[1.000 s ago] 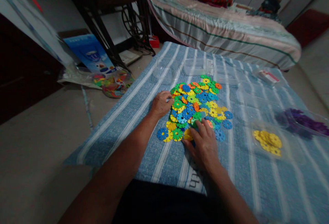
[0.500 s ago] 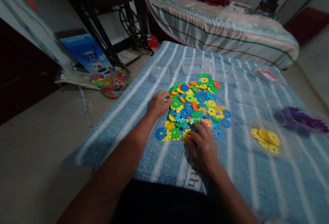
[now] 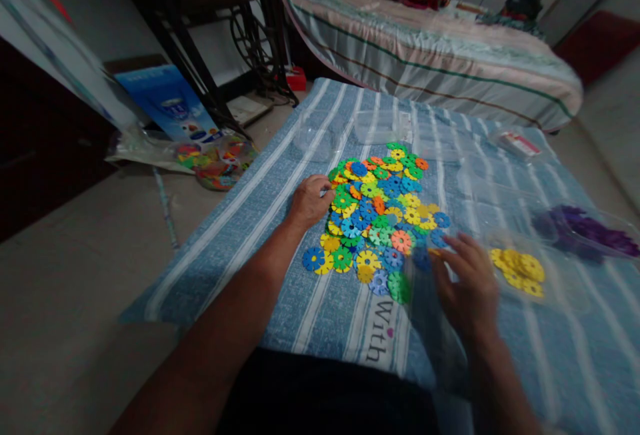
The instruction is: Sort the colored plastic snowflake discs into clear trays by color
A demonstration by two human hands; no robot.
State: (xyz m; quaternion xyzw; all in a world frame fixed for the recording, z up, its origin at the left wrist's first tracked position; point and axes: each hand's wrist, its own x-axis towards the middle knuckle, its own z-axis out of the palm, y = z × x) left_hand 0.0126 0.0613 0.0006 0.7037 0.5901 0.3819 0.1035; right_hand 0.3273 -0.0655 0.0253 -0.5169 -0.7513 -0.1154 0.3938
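Note:
A heap of multicoloured slotted plastic discs [image 3: 370, 212], like snowflake building discs, is spread over a striped blue cloth [image 3: 240, 255]. My left hand [image 3: 310, 200] rests at the heap's left edge, fingers curled against the discs; whatever is in them is hidden. To the right of the heap, my right hand [image 3: 467, 282] is raised above the cloth, blurred by motion. An orange-yellow disc [image 3: 435, 252] is pinched between its thumb and fingers, seen edge-on. Right of this hand, several yellow discs [image 3: 520, 272] lie in a clear plastic container [image 3: 570, 292].
Purple pieces [image 3: 593, 230] fill another clear container at the far right. More clear containers [image 3: 377, 130] stand behind the heap, and a box with a red-and-white label [image 3: 520, 144] sits at the back right. Beyond is a bed [image 3: 425, 48].
My right hand has moved right, from the heap's near edge towards the yellow discs' container, with a disc in its fingers. Discs it covered now show. My left hand has stayed put.

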